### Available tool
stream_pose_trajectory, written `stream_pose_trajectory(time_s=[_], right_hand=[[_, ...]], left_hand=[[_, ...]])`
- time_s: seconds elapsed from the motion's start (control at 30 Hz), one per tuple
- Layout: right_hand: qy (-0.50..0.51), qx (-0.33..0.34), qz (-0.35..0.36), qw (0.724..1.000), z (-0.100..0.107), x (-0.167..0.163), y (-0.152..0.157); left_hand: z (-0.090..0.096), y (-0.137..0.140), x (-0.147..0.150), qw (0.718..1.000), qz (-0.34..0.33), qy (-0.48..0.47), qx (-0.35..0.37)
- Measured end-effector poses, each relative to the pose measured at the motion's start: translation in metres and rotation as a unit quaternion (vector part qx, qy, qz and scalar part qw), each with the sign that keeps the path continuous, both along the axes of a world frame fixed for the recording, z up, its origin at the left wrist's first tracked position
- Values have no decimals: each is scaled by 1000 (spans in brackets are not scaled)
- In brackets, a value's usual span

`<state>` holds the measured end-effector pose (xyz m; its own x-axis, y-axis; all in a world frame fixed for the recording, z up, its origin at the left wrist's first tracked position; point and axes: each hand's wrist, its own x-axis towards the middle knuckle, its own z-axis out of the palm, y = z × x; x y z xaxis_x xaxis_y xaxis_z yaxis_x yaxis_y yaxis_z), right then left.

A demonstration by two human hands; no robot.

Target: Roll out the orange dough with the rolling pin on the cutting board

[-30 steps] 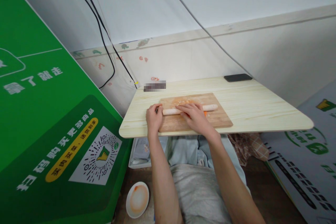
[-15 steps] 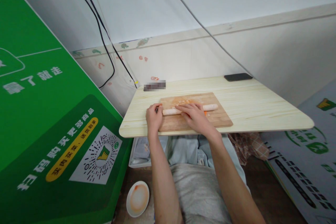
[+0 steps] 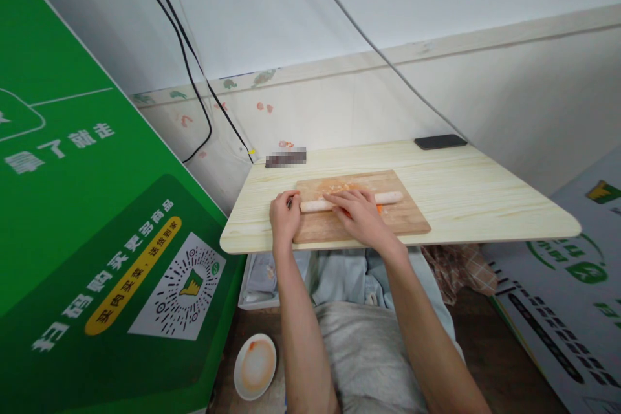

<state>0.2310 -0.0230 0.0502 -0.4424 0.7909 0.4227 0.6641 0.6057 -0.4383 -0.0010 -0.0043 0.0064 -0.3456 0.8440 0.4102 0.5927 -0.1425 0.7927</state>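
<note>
A pale wooden rolling pin (image 3: 388, 198) lies lengthwise across a wooden cutting board (image 3: 320, 231). My left hand (image 3: 285, 218) is closed at the pin's left end, beside the board's left edge; a small dark patch shows between its thumb and fingers, and I cannot make out what it is. Across the middle of the pin lies my right hand (image 3: 359, 215), its fingers pointing left and bent over the wood. Small orange bits (image 3: 380, 209) peek out beside the right hand. Orange stains and pale crumbs mark the far part of the board.
The board rests on a light wood-grain table (image 3: 485, 207) against the wall. A black phone (image 3: 440, 141) lies at the back right, a blurred-out dark item (image 3: 286, 158) at the back left. Below stand a stained white bowl (image 3: 255, 367) and a white box (image 3: 259, 301). Green panel (image 3: 145, 220) on the left.
Hardly anything differs. My right wrist and forearm have shifted very slightly to the left, while both hands and the rolling pin keep their places.
</note>
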Motion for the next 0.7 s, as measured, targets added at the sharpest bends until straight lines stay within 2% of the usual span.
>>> stream_pose_trajectory(time_s=[0.7], right_hand=[[-9,-2,-5,1000,0,-1,0]], left_hand=[[1,-1,1,1000,3,4,3]])
